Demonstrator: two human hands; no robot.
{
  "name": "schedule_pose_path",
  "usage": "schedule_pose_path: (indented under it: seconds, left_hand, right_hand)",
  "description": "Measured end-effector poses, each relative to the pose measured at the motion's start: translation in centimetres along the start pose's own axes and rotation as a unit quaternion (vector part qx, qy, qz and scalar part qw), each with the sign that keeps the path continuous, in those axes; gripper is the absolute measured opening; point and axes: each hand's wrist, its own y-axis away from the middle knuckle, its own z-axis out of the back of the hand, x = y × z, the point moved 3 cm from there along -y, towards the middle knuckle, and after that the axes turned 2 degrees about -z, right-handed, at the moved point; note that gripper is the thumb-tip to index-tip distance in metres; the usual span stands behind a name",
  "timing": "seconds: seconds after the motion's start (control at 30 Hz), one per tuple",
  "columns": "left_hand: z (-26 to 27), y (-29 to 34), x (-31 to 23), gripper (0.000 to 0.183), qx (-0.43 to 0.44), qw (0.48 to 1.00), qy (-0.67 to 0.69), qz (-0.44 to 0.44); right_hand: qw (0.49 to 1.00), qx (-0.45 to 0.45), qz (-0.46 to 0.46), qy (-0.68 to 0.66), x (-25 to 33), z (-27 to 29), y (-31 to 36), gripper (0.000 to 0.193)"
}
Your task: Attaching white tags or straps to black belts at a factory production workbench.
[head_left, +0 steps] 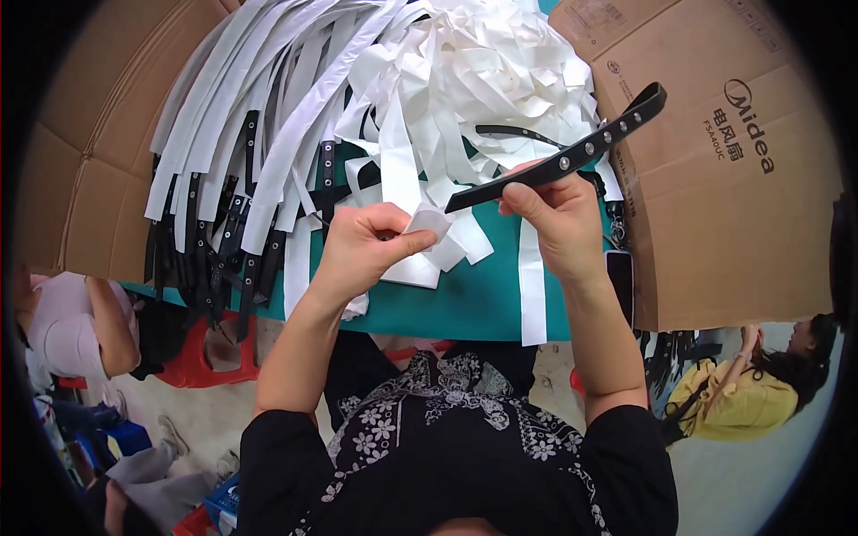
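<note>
My right hand (565, 221) pinches a black belt (583, 154) between thumb and fingers. A row of metal eyelets runs along the belt, and its far end bends round at the upper right. My left hand (365, 247) is closed on the end of a white paper strip (427, 221), close to the belt's lower tip. Beyond both hands lies a heap of loose white strips (500, 67). To the left, several black belts (248, 286) lie side by side, many covered by long white strips (290, 152).
A cardboard box panel (107, 170) stands on the left and another (715, 214) on the right of the green table (474, 313). A dark phone-like object (619, 284) lies by the right panel. Red stools (206, 353) and other people (742, 389) are beyond the table.
</note>
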Motion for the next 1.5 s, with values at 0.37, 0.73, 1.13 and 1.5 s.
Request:
schedule_pose_path:
  seconds: [0.37, 0.73, 1.13, 1.5]
  left_hand:
    - [-0.1, 0.5, 0.0, 0.006, 0.009, 0.999, -0.009, 0.038]
    - [-2.6, 1.2, 0.3, 0.012, 0.068, 0.996, -0.017, 0.046]
    - [-3.4, 0.8, 0.3, 0.017, 0.052, 0.999, 0.002, 0.002]
    - [-3.2, 0.8, -0.7, 0.010, 0.012, 1.000, 0.013, 0.018]
  right_hand:
    - [0.998, 0.008, -0.012, 0.065, -0.6, 0.0, 0.7, 0.017]
    - [0.955, 0.162, -0.159, 0.192, -2.0, -0.2, -0.2, 0.025]
    - [0.999, 0.005, 0.016, 0.030, 2.8, 2.5, 0.1, 0.018]
    - [0.999, 0.016, 0.006, 0.034, 2.6, 2.3, 2.1, 0.019]
